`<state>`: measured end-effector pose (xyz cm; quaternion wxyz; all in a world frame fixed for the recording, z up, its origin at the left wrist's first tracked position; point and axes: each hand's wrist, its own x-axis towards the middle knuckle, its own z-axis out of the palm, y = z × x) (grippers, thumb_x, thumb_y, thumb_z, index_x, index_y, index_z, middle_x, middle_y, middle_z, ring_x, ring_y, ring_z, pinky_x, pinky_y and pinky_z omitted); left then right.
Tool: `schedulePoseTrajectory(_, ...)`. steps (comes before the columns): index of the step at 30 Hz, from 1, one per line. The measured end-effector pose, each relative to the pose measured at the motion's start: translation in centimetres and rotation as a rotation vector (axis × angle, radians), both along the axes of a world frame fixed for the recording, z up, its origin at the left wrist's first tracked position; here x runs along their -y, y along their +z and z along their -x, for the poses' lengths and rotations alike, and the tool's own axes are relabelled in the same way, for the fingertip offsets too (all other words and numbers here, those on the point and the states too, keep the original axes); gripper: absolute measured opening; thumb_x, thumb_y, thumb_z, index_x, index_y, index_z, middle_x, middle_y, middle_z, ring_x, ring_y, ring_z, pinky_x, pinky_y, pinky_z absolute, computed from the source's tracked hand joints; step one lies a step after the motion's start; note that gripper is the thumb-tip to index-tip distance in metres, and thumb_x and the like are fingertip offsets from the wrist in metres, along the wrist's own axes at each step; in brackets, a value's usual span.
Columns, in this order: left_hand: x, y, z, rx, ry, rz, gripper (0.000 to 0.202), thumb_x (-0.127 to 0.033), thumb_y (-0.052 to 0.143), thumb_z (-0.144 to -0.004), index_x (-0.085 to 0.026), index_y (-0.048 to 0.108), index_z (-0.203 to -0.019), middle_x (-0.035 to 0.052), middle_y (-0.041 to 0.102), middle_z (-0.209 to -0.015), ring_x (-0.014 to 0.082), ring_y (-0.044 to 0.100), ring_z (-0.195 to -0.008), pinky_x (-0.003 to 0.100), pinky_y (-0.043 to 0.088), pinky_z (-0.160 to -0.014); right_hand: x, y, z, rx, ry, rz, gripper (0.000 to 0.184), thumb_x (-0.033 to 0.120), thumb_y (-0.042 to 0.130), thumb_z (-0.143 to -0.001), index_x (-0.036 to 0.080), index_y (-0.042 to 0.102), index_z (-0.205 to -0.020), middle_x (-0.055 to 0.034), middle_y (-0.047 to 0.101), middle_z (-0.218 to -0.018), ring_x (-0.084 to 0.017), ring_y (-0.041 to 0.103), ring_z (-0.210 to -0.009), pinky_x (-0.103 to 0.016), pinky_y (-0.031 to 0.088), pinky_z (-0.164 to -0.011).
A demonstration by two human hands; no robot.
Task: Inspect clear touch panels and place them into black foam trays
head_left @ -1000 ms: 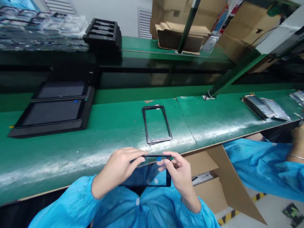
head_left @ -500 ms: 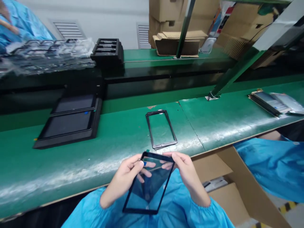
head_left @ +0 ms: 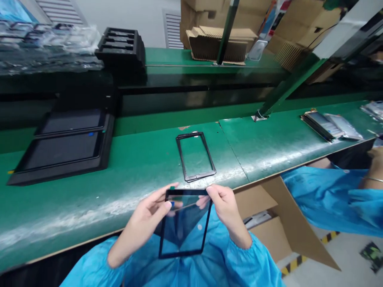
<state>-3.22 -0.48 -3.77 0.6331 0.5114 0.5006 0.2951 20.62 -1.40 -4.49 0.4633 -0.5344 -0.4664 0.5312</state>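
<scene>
Both my hands hold a clear glass panel with a black border (head_left: 183,227) upright over my lap, just below the front edge of the green bench (head_left: 134,159). My left hand (head_left: 148,217) pinches its top left corner, fingers closed round the edge. My right hand (head_left: 224,207) grips the top right corner. A small green tab sticks out at the panel's top. Beyond it, a black rectangular frame (head_left: 196,156) lies flat on the bench, apart from my hands.
A black tray holding dark screens (head_left: 61,145) lies at the left. Stacked black trays (head_left: 121,44) and bagged parts (head_left: 44,48) stand at the back, cardboard boxes (head_left: 221,40) behind. A co-worker's blue sleeve (head_left: 326,199) and a pile of panels (head_left: 329,125) are on the right. An open carton (head_left: 269,227) stands under the bench.
The panel has turned from lying crosswise to hanging lengthwise and nearly upright. My hands have shifted to its top corners and stayed close to the bench edge.
</scene>
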Motion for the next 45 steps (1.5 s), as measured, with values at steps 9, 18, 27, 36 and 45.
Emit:
schedulePoseTrajectory(9,-0.1,0.3,-0.3,-0.125,-0.128,-0.111,0.045,-0.038,0.064,-0.099,-0.024,0.065,-0.142,0.0096,0.084,-0.112,0.024,0.08,-0.083,0.029,0.064,-0.068,-0.6,0.5,0.1,0.123,-0.058,-0.116,0.034,0.042,0.055,-0.104,0.024,0.083,-0.098,-0.0054,0.084,-0.097,-0.023,0.079,-0.094,-0.033,0.058,-0.088)
schedulePoseTrajectory(18,-0.4,0.2,1.8,0.066,0.23,0.018,0.049,-0.047,0.076,-0.091,-0.018,0.063,-0.128,0.0147,0.083,-0.104,0.0236,0.077,-0.071,0.028,0.061,-0.051,1.8,-2.1,-3.5,-0.192,-0.148,0.091,0.037,0.047,0.072,-0.096,0.023,0.069,-0.124,-0.0058,0.085,-0.087,-0.023,0.078,-0.061,-0.034,0.061,-0.065)
schedulePoseTrajectory(27,-1.6,0.9,2.8,-0.507,0.047,-0.666,0.044,-0.032,0.069,-0.097,-0.029,0.068,-0.141,0.0084,0.068,-0.146,0.032,0.063,-0.134,0.052,0.039,-0.123,2.7,-1.2,-1.3,-0.144,-0.186,0.116,0.034,0.042,0.077,-0.093,0.021,0.067,-0.118,-0.0056,0.084,-0.077,-0.02,0.077,-0.054,-0.028,0.06,-0.057)
schedulePoseTrajectory(36,-5.1,1.6,2.9,-0.543,-0.172,-0.679,0.03,-0.042,0.061,-0.103,-0.026,0.085,-0.112,0.0047,0.084,-0.109,0.0267,0.077,-0.1,0.034,0.057,-0.09,0.6,-0.5,-0.2,-0.11,-0.17,0.146,0.042,0.048,0.079,-0.087,0.019,0.069,-0.116,-0.0063,0.084,-0.076,-0.023,0.078,-0.054,-0.03,0.062,-0.053)
schedulePoseTrajectory(45,-4.9,2.9,3.1,-0.626,-0.219,-0.645,0.039,-0.043,0.052,-0.105,-0.026,0.08,-0.125,0.0045,0.084,-0.112,0.0262,0.078,-0.101,0.029,0.057,-0.082,-2.4,-0.1,-0.1,-0.133,-0.077,0.134,0.04,0.042,0.077,-0.084,0.018,0.069,-0.115,-0.004,0.083,-0.072,-0.018,0.073,-0.047,-0.025,0.057,-0.046)
